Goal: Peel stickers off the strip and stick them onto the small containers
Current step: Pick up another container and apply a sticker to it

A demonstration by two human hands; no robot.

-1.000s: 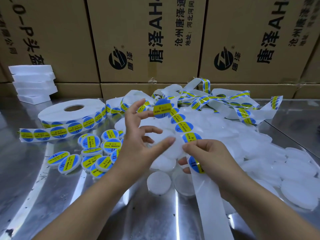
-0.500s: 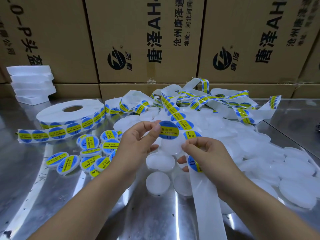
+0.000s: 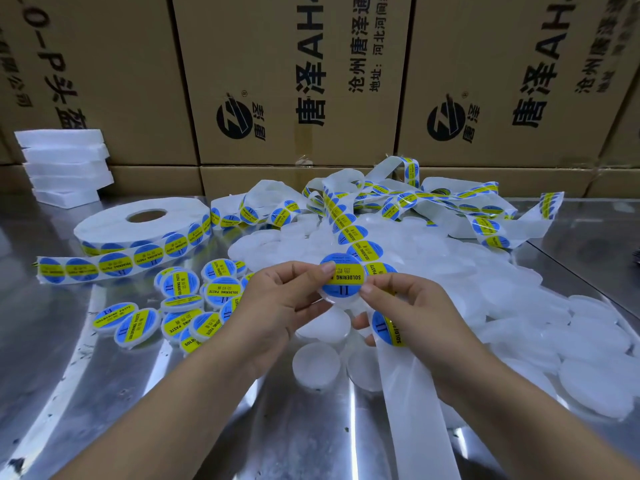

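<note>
From the head view, the small container (image 3: 341, 296) is held up between both hands above the middle of the table (image 3: 52, 341). The left hand (image 3: 280, 303) pinches its left edge, thumb on the sticker (image 3: 341, 277). The right hand (image 3: 412, 313) presses a fingertip on the sticker's right edge, while its lower fingers curl round the strip (image 3: 408, 393).

The round blue sticker faces the camera, its yellow band running left to right and its print upside down. The strip runs lengthwise from the near edge, under the right hand, away toward the cardboard boxes (image 3: 294, 81).

The table is shiny metal. Labelled containers (image 3: 180, 306) lie just left of the left hand, plain white containers (image 3: 519, 306) are heaped to the right, and a sticker roll (image 3: 138, 223) sits far left near stacked white blocks (image 3: 65, 164).
</note>
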